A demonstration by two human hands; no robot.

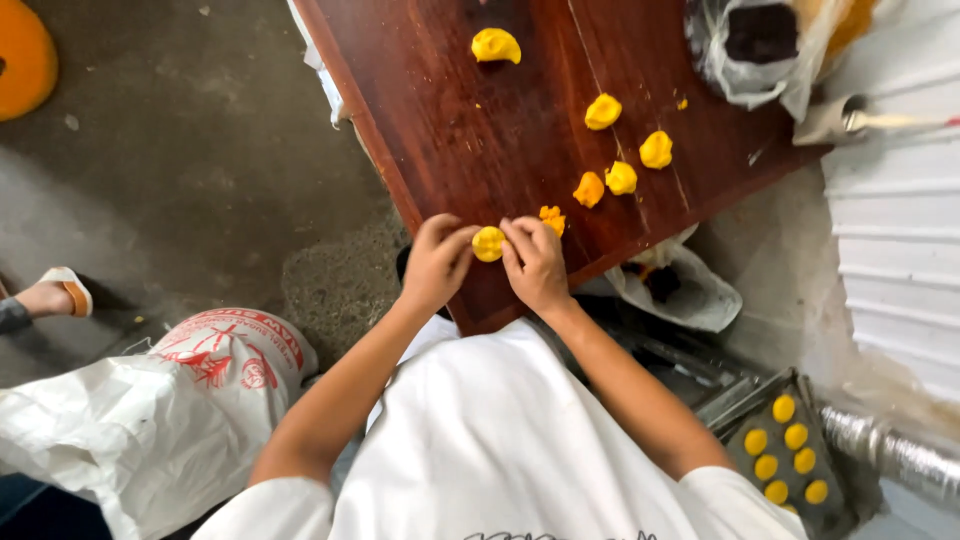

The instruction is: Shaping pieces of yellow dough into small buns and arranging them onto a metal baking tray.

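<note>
Pinching hands (487, 262) around round yellow dough (488, 243)

We note soft, even daylight, bright overall, with no hard glare. The dark red-brown wooden table (480, 130) shows only a dull sheen along its grain. Shadows are faint: a soft one under the hands, left hand (437, 262) and right hand (535, 265). The white corrugated sheet (895, 210) at right is nearly washed out. Edges bend from wide-angle distortion; fine detail looks slightly smeared.
</note>
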